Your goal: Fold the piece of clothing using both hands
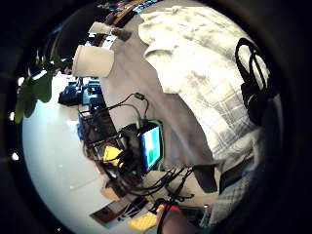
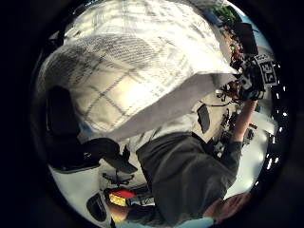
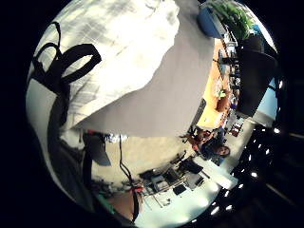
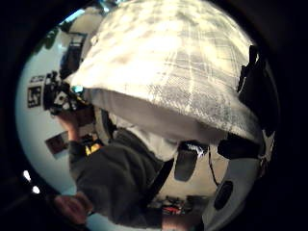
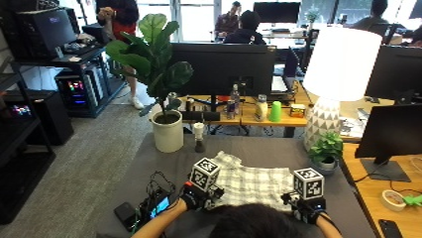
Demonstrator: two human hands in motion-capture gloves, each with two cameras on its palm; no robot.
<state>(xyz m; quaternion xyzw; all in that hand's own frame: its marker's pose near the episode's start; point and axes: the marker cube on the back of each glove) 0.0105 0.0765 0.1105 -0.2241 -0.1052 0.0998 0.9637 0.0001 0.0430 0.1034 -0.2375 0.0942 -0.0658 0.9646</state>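
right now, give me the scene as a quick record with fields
garment: white plaid piece of clothing, partly lifted off the grey table
left hand: grips the garment's near left edge
right hand: grips the near right edge
beside garment: potted plant in white pot at far left, white lamp and small plant at right
fold: not yet made

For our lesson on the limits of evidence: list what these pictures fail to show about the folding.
- Near edge of the plaid garment: outside view, hidden by the person's head.
- Left hand and right hand fingers: outside view, covered by marker cubes.
- Type of garment: bunched cloth fills every palm view.
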